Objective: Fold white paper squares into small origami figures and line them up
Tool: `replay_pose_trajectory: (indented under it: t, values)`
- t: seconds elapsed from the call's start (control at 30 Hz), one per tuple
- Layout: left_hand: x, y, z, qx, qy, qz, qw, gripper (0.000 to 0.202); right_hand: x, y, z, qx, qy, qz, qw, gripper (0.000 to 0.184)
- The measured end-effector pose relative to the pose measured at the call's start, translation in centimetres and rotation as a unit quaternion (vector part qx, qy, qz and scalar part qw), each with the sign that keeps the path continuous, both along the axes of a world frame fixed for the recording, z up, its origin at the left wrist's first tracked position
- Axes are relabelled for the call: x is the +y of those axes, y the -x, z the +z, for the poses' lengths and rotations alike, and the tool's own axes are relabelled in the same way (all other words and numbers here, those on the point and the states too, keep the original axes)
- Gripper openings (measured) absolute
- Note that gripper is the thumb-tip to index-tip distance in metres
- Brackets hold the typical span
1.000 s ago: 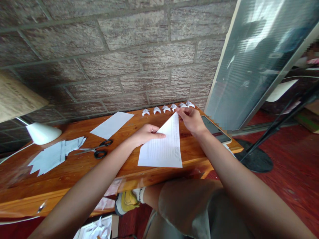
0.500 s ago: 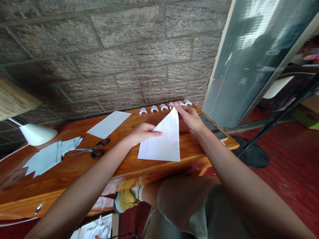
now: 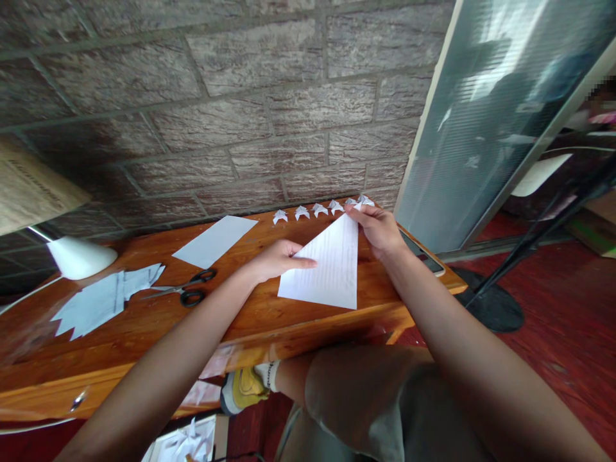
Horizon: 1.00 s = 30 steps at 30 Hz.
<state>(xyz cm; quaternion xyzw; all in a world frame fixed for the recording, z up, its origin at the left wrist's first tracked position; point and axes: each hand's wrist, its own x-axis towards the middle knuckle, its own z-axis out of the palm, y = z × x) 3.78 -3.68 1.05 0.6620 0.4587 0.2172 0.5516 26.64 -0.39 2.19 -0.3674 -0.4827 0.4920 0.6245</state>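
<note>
A white sheet of paper with faint print and a slanted upper-left edge is held above the wooden table. My left hand grips that slanted edge, its thumb lying across the front. At the top corner, the fingers of my right hand pinch the paper. Behind it a row of several small folded paper pieces runs along the wall side of the table. Black-handled scissors lie left of my left forearm, beside cut paper pieces. A blank white sheet rests farther back.
On the left stands a lamp with a white base. A phone lies at the table's right end, partly behind my right forearm. A black stand base is on the red floor. Below the table, a box holds paper pieces.
The paper and my right hand have shifted slightly right, and the sheet's right edge is now straighter. My left hand keeps its grip on the slanted edge. The view has also shifted a little.
</note>
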Motion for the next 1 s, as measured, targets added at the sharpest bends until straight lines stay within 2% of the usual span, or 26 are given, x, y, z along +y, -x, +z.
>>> replay_pose_trajectory:
  t: [0.23, 0.33, 0.53, 0.77, 0.9, 1.0]
  values:
    - [0.1, 0.3, -0.1, 0.014, -0.031, 0.038, 0.999, 0.041, 0.3, -1.4, 0.6, 0.029, 0.007, -0.031, 0.999, 0.036]
    - [0.0, 0.3, 0.0, 0.001, -0.03, 0.055, 0.998, 0.04, 0.3, -1.0, 0.4, 0.028, -0.001, -0.032, 0.999, 0.037]
    - [0.1, 0.4, -0.2, -0.024, -0.04, 0.076, 0.996, 0.042, -0.1, 0.5, -0.4, 0.045, 0.041, 0.048, 0.997, 0.038]
    - [0.5, 0.3, -0.5, -0.048, -0.077, 0.113, 0.989, 0.054, -0.4, 1.0, -0.5, 0.032, 0.039, 0.014, 0.999, 0.034]
    - [0.7, 0.6, -0.7, -0.039, -0.098, 0.079, 0.991, 0.056, -0.6, 0.7, -0.1, 0.017, 0.033, 0.008, 0.999, 0.033]
    - [0.7, 0.8, -0.6, -0.04, -0.063, 0.035, 0.997, 0.053, -0.7, 0.3, 0.3, 0.014, 0.032, 0.024, 0.999, 0.033]
